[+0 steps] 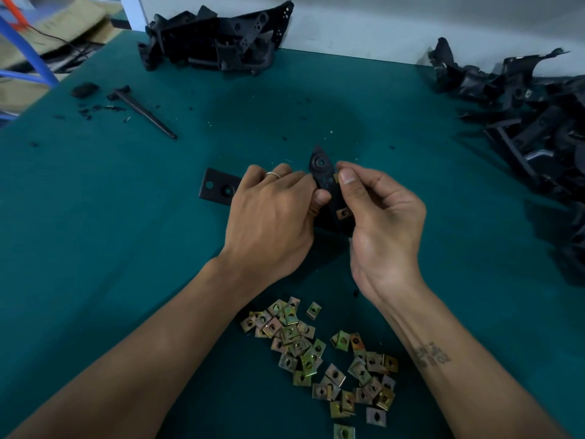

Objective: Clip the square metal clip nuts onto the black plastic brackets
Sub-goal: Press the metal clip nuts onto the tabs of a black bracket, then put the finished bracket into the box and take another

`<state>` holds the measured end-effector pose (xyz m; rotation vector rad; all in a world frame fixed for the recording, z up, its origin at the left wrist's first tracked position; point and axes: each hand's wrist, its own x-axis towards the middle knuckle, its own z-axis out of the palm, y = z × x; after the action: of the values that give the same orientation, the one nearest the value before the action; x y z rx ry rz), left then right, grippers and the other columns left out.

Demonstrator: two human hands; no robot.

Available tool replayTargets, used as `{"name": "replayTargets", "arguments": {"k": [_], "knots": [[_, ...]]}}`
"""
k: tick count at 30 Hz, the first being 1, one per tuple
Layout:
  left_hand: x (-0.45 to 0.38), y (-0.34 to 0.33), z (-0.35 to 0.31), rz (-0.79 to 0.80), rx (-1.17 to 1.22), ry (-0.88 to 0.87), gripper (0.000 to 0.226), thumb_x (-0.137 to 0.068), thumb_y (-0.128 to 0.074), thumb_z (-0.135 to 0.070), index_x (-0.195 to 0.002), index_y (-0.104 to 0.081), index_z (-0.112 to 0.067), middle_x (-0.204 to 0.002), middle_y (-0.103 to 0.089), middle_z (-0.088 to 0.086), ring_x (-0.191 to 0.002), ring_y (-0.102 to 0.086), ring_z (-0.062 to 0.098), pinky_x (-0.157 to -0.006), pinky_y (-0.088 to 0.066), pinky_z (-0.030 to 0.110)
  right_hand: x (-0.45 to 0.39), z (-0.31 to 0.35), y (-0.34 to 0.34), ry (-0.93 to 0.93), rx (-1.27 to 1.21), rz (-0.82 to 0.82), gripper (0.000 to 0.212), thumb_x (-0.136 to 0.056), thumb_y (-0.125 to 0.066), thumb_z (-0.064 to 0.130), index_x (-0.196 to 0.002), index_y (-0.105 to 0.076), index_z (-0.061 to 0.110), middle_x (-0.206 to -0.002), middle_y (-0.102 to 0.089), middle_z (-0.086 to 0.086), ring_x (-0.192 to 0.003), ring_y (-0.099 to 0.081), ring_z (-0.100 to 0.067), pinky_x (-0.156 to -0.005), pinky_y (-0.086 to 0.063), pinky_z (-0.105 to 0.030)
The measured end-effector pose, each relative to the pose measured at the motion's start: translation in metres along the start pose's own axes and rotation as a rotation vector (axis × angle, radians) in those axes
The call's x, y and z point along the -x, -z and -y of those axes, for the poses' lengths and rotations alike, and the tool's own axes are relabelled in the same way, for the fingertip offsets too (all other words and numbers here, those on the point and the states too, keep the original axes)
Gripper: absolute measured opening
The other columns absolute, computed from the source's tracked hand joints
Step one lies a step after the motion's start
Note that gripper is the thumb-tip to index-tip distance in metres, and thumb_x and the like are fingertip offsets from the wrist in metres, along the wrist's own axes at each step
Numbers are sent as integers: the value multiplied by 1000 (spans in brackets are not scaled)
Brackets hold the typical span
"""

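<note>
Nearest us, at six o'clock, loose clip nuts (pixel 319 356) lie heaped on the green table (pixel 95 217), between our forearms; above them, near the centre, our left hand (pixel 272 213) curls round the black bracket (pixel 326 185) and holds it off the table, its flat end (pixel 218 186) jutting out toward nine o'clock. Our right hand (pixel 380 213) pinches a clip nut (pixel 336 177) against the bracket's edge, thumb on top; a second nut (pixel 344 213) sits clipped lower down; bracket piles lie at twelve o'clock (pixel 218 39) and at two o'clock (pixel 531 115), and a dark pointed tool (pixel 145 114) at ten.
</note>
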<state>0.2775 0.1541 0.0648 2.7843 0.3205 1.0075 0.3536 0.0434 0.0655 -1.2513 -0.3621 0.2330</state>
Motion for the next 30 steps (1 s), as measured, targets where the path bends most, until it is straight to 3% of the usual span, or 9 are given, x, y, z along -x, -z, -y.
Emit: {"name": "replayTargets", "arguments": {"k": [3, 9, 13, 18, 23, 27, 30], "knots": [[0, -1, -1, 16, -5, -8, 33, -105, -36, -25, -77, -51, -14, -76, -63, 3, -73, -51, 28, -72, -37, 44, 0, 2, 2, -31, 7, 16, 8, -94, -69, 7, -94, -77, 11, -97, -78, -7, -98, -71, -24, -99, -55, -44], [0, 2, 1, -23, 74, -10, 31, -104, -38, -24, -75, -45, -16, -74, -58, 3, -70, -49, 29, -70, -38, 46, 7, 6, -2, 30, -76, 28, 11, -88, -66, 13, -88, -77, 15, -103, -78, -3, -107, -71, -19, -101, -54, -39], [0, 2, 2, -32, 101, -1, 27, -102, -40, -20, -76, -46, -16, -74, -58, 2, -71, -49, 30, -69, -37, 46, 10, 5, -2, 96, -135, 95, 20, -84, -66, 6, -88, -78, 21, -101, -77, 0, -108, -70, -15, -90, -53, -25], [0, 3, 3, -33, 105, 23, 24, -100, -43, -18, -78, -53, -16, -76, -62, -1, -71, -51, 28, -69, -37, 46, 11, 1, -1, 96, -117, 134, 24, -81, -66, 10, -92, -80, 26, -106, -76, -1, -114, -68, -22, -92, -53, -30], [0, 4, 2, 5, 96, 26, 23, -92, -38, -14, -80, -58, -16, -78, -64, -3, -72, -53, 27, -69, -38, 46, 11, 1, 1, 169, 26, 230, 24, -87, -61, 2, -109, -70, 6, -105, -70, -6, -103, -69, -18, -91, -52, -30], [0, 7, 2, 14, 117, 57, 21, -85, -36, -14, -75, -55, -17, -74, -64, -2, -70, -52, 27, -68, -38, 45, 15, 4, -1, 82, -41, 279, 27, -82, -68, 6, -110, -68, 4, -103, -71, -9, -99, -70, -17, -90, -53, -29], [0, 6, 3, 11, 124, 72, 22, -91, -35, -18, -74, -49, -19, -74, -64, -1, -70, -53, 28, -69, -38, 44, 11, 8, 1, -86, -137, 295, 36, -81, -65, 6, -117, -68, 3, -110, -73, -15, -110, -68, -26, -103, -50, -39]]}}
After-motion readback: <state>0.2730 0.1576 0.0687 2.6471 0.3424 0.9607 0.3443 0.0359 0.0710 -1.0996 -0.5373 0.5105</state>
